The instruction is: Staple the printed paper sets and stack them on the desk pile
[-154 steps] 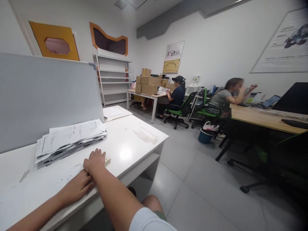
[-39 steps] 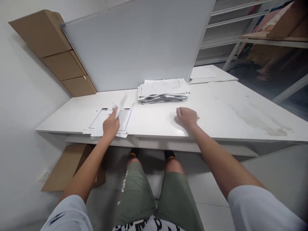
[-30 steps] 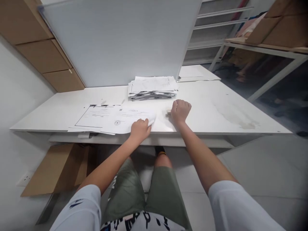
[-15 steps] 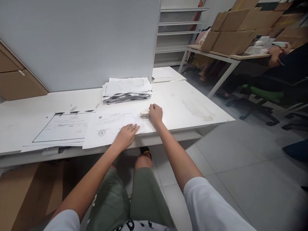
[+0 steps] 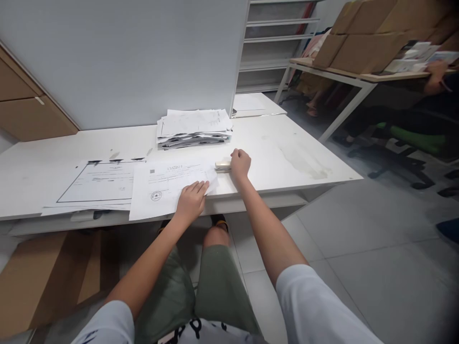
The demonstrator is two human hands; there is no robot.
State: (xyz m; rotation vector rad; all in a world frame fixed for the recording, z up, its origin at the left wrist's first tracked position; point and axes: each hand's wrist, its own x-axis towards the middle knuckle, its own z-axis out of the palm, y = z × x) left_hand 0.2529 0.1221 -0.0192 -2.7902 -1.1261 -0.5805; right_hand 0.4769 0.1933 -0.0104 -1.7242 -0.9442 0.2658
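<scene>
My left hand lies flat on a printed sheet with a round stamp near the front edge of the white desk, fingers pinching the sheet's right corner. My right hand is closed on a small cream stapler that rests on the desk just right of that sheet. A second printed sheet lies to the left, partly under the first. A thick stack of papers sits behind, against the grey partition.
Brown cardboard boxes stand at the far left and cardboard lies on the floor under the desk. To the right, another table with boxes, a green chair and another person's hand. White shelving behind.
My left hand has dragged the stamped sheet from the left pile to in front of me and now grips its right corner. My right hand stayed on the stapler. My head turned right.
</scene>
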